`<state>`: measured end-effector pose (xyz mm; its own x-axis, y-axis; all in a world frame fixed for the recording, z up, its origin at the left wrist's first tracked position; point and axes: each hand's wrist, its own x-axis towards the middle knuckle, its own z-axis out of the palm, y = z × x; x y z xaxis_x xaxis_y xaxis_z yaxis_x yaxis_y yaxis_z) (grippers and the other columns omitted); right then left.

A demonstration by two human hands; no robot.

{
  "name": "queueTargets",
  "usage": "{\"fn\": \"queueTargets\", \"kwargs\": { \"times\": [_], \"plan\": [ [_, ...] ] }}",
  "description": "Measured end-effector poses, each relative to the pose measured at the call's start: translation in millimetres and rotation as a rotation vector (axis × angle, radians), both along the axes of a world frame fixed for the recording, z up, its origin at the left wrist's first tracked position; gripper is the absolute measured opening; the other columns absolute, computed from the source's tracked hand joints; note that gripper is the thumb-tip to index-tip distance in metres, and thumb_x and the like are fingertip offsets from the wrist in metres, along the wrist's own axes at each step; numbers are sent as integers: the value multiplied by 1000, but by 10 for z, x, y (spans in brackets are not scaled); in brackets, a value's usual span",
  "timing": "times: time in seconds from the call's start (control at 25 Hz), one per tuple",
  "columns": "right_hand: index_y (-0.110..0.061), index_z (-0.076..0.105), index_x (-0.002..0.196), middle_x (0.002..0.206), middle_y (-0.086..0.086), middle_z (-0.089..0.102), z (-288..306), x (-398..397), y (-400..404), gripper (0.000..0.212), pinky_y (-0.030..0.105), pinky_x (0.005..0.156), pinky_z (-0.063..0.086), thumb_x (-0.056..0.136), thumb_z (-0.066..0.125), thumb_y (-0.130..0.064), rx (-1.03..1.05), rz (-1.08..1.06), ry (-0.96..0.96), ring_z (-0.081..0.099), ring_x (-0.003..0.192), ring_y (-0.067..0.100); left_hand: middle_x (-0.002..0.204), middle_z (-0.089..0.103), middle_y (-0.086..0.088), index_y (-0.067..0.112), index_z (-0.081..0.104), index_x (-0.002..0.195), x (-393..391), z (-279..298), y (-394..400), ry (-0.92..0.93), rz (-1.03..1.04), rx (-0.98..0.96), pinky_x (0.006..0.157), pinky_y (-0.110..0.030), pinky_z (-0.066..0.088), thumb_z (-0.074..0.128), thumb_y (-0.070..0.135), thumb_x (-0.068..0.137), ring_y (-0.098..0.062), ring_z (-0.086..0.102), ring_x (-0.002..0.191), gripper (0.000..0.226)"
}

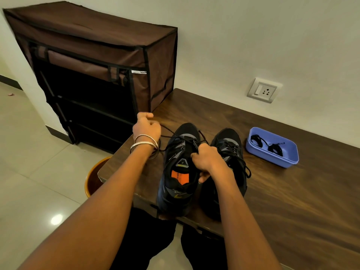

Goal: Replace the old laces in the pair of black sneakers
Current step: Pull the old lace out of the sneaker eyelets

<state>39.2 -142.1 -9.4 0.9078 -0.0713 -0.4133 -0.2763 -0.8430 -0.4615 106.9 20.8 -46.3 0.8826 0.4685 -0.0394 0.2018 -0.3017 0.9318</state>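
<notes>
Pulling lace point(169, 131) in curled left hand point(146, 127) | right hand point(206, 160) gripping left sneaker point(178, 172) tongue

**What the view is hiding**

The curled right hand point(206, 162) is covering the tongue and upper eyelets of the near black mesh sneaker point(178, 172), and its forearm is hiding the inner side of the second black sneaker point(229, 152). The round orange-rimmed bin point(93, 176) is sitting mostly concealed under the dark wooden table point(292, 201). The small white fabric label point(138, 72) is reading too small to make out.
</notes>
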Motion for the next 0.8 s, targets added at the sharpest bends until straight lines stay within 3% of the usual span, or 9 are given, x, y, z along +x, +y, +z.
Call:
{"fn": "queueTargets", "kwargs": {
  "times": [0.12,0.24,0.36,0.48,0.56,0.68,0.72,0.8],
  "plan": [
    [-8,45,83,98,18,59,-36,7,-14,21,42,64,62,100,45,-19,3,7,0,66,56,33,122,55,10,35,60,118,-66,152,-138,-119,-262,558,95,-42,30,57,26,88,-24,38,120,31],
    [-9,47,94,108,19,62,-36,34,0,13,45,80,59,99,48,-21,-21,26,-10,69,86,37,123,52,10,42,65,113,-135,186,-399,-37,-628,978,96,-46,28,57,46,89,-22,40,120,25],
    [-10,44,98,107,15,56,-26,39,4,11,38,74,54,100,48,-21,-58,45,-28,64,84,32,113,61,3,30,70,105,-136,190,-537,65,-601,974,95,-43,34,61,39,90,-23,55,109,20],
    [-11,45,88,108,19,59,-39,43,7,13,45,81,58,98,48,-18,-43,37,-25,67,88,38,112,62,-7,14,64,110,-176,210,-634,53,-547,1020,87,-40,45,56,28,94,-30,61,104,22],
    [-12,43,85,110,21,60,-40,40,-4,15,48,85,57,98,48,-18,-69,43,-29,66,92,41,117,59,-9,11,57,117,-207,192,-657,28,-530,931,82,-41,47,47,26,99,-33,59,105,26],
    [-10,43,86,109,19,57,-36,43,-26,16,46,83,57,99,48,-18,-101,31,-60,66,91,41,97,60,-8,11,53,112,-173,183,-629,-18,-376,599,73,-40,46,40,29,101,-29,60,90,25],
    [-10,43,83,108,19,56,-31,43,-26,18,47,81,58,99,48,-18,-96,23,-67,67,88,42,93,63,-8,9,53,109,-119,191,-605,-38,-290,315,70,-39,49,40,29,100,-28,62,85,25],
    [-8,42,85,109,20,56,-41,53,-20,18,48,81,58,99,48,-18,-95,15,-69,67,87,43,89,71,-11,7,52,106,-24,215,-565,-30,-177,-475,68,-40,57,39,25,101,-27,69,77,23]
  ]
}}
